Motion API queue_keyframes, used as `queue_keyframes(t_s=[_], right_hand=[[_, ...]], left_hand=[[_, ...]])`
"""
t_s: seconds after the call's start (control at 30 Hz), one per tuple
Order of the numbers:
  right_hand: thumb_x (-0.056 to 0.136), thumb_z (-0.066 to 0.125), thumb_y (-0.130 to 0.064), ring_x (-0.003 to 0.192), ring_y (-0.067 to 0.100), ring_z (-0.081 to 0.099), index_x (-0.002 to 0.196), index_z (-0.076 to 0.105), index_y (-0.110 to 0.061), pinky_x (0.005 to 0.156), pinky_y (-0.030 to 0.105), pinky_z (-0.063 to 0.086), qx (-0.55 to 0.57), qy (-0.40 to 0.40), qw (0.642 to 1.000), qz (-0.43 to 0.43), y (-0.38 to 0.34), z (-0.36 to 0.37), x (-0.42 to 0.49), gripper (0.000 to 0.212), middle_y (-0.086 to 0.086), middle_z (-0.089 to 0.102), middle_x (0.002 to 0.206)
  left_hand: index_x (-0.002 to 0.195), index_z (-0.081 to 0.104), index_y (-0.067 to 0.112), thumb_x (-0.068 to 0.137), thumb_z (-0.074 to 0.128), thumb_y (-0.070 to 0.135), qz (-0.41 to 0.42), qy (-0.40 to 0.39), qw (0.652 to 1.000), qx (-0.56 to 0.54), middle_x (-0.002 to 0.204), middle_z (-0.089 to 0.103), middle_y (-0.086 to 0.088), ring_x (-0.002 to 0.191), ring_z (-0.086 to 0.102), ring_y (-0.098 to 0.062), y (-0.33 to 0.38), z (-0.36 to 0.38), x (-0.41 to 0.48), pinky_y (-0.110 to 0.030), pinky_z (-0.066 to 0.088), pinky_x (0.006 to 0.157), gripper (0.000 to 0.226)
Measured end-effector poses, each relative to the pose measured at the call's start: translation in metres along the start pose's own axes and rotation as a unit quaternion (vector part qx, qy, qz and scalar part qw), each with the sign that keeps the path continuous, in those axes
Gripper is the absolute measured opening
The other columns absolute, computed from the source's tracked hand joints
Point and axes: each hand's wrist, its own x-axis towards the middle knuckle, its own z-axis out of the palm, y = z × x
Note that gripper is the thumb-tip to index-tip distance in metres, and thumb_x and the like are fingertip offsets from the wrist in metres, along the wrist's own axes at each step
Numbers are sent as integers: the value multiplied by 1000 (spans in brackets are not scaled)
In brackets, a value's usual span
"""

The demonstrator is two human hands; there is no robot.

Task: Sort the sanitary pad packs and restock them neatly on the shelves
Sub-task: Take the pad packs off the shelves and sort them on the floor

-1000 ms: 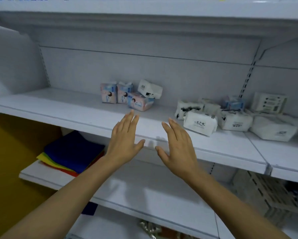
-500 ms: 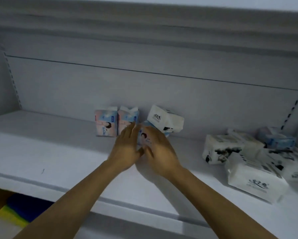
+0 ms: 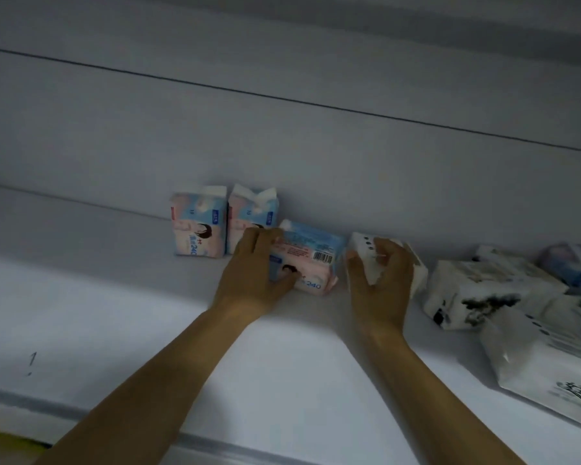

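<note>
Grips pink pack [image 3: 311,260] in left hand [image 3: 252,273], white pack [image 3: 361,245] in right hand [image 3: 379,283]. Risks toppling neighbouring upright packs [image 3: 198,226] while turning the pink pack.

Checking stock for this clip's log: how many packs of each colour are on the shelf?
Pink-and-blue packs: 3
White packs: at least 4; the right-hand pile overlaps
Bluish pack at far right: 1, blurred
Total: at least 8

Pink-blue pack [image 3: 311,260], white shelf [image 3: 114,313]
</note>
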Motion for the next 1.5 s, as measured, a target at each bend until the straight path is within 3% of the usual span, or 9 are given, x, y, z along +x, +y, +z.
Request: queue_keyframes(t_s=[0.13,0.3,0.53,0.7,0.83,0.97,1.23,1.4,1.5], right_hand=[[81,73,-37,113,15,50,126,50,-20,96,41,46,-30,-90,995,1,-1,6,-8,53,-3,52,124],[78,75,-35,101,11,57,131,47,-25,88,43,51,-71,-165,984,-10,3,13,-9,61,-7,57,122],[76,78,-34,112,14,57,130,48,-28,94,42,50,-45,-192,980,12,5,12,-7,62,-6,58,125],[87,68,-30,83,13,60,98,55,-26,79,40,53,15,-140,990,2,-4,3,-8,17,-7,62,89],[92,61,-32,68,15,51,80,52,-16,67,41,48,34,-107,994,7,-2,4,-5,22,-7,50,69],[92,58,-41,70,19,51,70,47,-23,62,31,37,24,-122,992,14,-7,3,-7,30,0,52,73],[78,72,-48,94,12,69,114,56,-22,83,34,58,261,-320,901,134,-78,-50,-49,47,-2,68,107],[84,72,-26,83,2,69,105,51,-29,69,20,56,343,-349,861,138,-92,-113,-98,30,-14,66,99],[84,71,-29,88,2,68,115,50,-27,70,19,56,347,-379,850,112,-93,-139,-141,38,-13,65,106]], left_hand=[[141,39,20,80,75,35,-20,-9,1000,-10,139,41,-1,124,46,-16,0,0,-1,-14,34,90,72],[119,51,21,93,60,23,-39,1,996,-79,123,60,-1,102,63,-22,-4,-1,-1,-31,54,83,28],[100,50,17,96,53,29,-29,55,993,-100,98,60,5,74,57,-2,2,-4,-1,-5,45,56,13],[116,48,25,76,74,43,-49,19,985,-163,102,57,19,90,56,9,9,-8,-5,-4,45,69,51],[142,24,42,66,85,38,-40,-68,993,-87,136,46,13,116,52,-5,16,-8,-8,-26,47,97,97],[142,31,44,83,68,45,6,-70,996,54,140,45,-4,112,58,-23,27,-18,-22,-39,53,91,69],[141,43,36,74,56,71,29,47,981,184,130,52,-2,105,58,-22,92,-84,-90,-37,54,78,77],[142,20,43,68,69,57,-92,127,987,-26,136,45,14,116,49,-3,155,-98,-169,-13,49,82,90],[141,35,28,71,69,53,-195,131,961,-148,137,53,8,116,58,-12,175,-98,-217,-38,55,92,82]])
